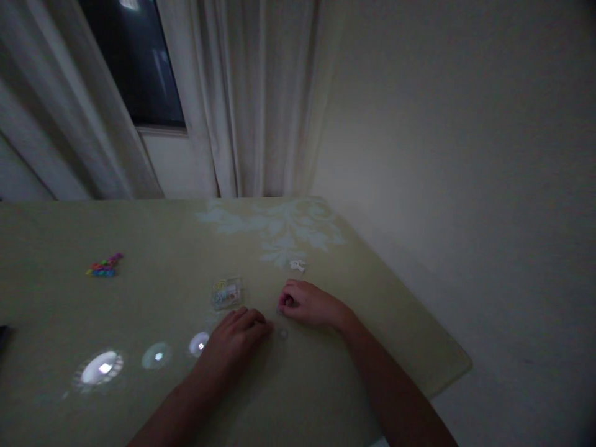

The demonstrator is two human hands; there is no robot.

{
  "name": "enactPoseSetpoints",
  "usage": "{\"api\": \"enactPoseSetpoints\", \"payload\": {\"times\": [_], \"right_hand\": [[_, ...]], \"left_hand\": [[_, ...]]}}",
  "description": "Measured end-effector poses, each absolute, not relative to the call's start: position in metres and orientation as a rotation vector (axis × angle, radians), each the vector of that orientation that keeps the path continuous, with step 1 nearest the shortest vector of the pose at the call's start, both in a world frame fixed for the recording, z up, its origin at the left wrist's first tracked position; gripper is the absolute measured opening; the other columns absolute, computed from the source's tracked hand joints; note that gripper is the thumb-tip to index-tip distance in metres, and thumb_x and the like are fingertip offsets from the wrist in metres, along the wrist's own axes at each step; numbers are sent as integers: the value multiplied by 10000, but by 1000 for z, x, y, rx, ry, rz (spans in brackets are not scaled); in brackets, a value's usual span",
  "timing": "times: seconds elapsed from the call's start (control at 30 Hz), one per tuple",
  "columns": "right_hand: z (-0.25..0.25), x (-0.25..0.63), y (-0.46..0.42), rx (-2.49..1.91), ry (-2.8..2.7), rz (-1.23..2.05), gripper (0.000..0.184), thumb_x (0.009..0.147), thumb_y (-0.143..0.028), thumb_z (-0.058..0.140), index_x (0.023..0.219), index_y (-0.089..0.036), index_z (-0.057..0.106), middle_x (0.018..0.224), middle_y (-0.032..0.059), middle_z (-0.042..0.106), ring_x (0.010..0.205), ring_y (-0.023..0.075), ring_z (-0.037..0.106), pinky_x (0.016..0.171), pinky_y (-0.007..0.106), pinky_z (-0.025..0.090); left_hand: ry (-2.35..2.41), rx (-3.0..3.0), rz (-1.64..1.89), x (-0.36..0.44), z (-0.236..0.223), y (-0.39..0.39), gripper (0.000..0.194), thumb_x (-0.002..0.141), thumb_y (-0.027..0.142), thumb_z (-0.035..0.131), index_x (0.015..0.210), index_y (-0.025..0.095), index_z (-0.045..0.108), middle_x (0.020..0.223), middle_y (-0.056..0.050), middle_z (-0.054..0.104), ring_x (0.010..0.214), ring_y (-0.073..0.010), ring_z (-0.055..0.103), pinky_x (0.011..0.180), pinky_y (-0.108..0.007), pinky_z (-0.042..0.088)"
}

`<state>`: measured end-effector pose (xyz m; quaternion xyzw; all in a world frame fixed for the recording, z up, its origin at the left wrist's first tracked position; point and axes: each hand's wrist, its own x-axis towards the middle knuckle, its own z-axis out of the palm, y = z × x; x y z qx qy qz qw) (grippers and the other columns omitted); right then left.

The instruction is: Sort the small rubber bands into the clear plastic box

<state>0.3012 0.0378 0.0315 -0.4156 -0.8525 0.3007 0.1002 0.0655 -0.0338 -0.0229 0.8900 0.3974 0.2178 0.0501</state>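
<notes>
A pale patch shows inside the see-through box (227, 293), perhaps a label, but it is too small and blurred to read. The box lies on the counter (162, 248) just beyond the left hand (239, 332), with yellowish and pale bits visible through its walls. The counter's far edge runs straight across below the curtains (265, 99), and its right edge slants down along the wall (442, 155) to a rounded near corner, well apart from the right hand (302, 304). A broad stretch of surface separates the box from the multicoloured pile (105, 267) on the left, while a narrow gap separates the two hands. The left hand is palm down, fingers bent and close together, its fingertips near the counter; whether it holds anything cannot be told. The right hand is curled narrow, thumb and fingers drawn together, with a tiny pale piece (280, 309) at the fingertips; whether it is gripped or merely touched cannot be told. A small round pale spot (283, 333) shows on the counter between the hands, too faint to identify. White pieces (298, 266) lie just beyond the right hand, near the leafy pattern (284, 226).
</notes>
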Motion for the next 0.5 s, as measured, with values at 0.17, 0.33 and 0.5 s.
{"api": "enactPoseSetpoints", "payload": {"times": [0.17,0.33,0.5], "right_hand": [[34,296,35,-1284,-2493,1045,48,836,-151,759,883,-154,771,870,29,704,758,141,608,661,232,395],[33,293,31,-1258,-2595,898,49,818,-132,724,858,-156,741,886,38,702,787,154,598,686,241,395],[26,291,26,-1220,-2710,610,23,857,-176,685,841,-160,687,896,57,665,777,176,553,673,278,377]], "left_hand": [[1136,2731,661,78,-17,-42,228,983,121,655,1142,255,749,1037,-53,737,908,-238,670,796,-371,522],[1180,2668,565,92,-17,-51,158,959,105,681,950,247,747,953,-30,711,901,-234,662,782,-343,513],[1201,2760,588,95,-23,-52,158,984,101,596,972,196,721,978,-86,726,956,-288,680,868,-423,552]]}}
